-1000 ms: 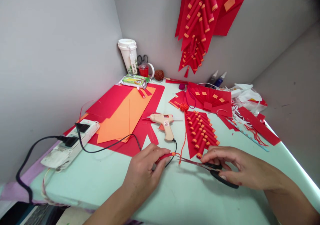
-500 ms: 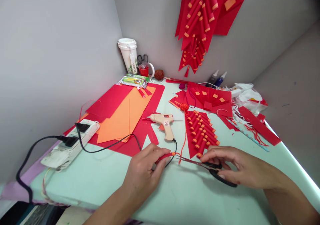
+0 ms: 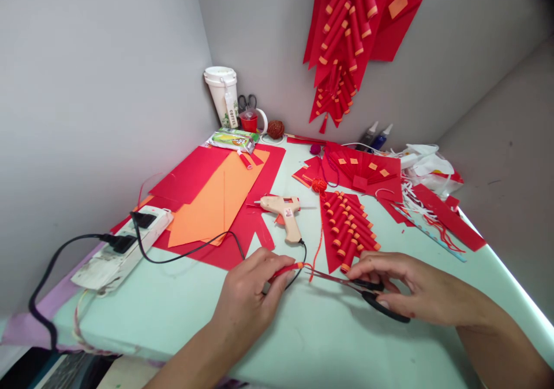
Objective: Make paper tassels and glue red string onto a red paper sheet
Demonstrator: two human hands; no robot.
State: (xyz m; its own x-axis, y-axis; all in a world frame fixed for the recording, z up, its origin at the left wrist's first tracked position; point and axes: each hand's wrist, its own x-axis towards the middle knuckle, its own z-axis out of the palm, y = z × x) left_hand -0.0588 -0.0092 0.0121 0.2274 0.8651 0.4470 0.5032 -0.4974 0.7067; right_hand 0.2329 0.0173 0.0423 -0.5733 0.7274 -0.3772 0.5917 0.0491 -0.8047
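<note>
Near side of the table [image 3: 346,348]: left hand [image 3: 255,285] fingers pinch a red roll [image 3: 286,271], right hand [image 3: 402,288] fingers grip scissors [image 3: 352,284]; tips this close, a slip might nick the orange yarn [image 3: 319,250].

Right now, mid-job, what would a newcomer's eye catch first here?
Probably the bright red hanging decoration with its rows of orange-ended rolls, against the back wall at the top of the view. Next, the black-handled scissors in the right hand, pointing toward the orange-tipped red roll in the left hand. The pale glue gun also stands out, lying beyond the hands.
</note>
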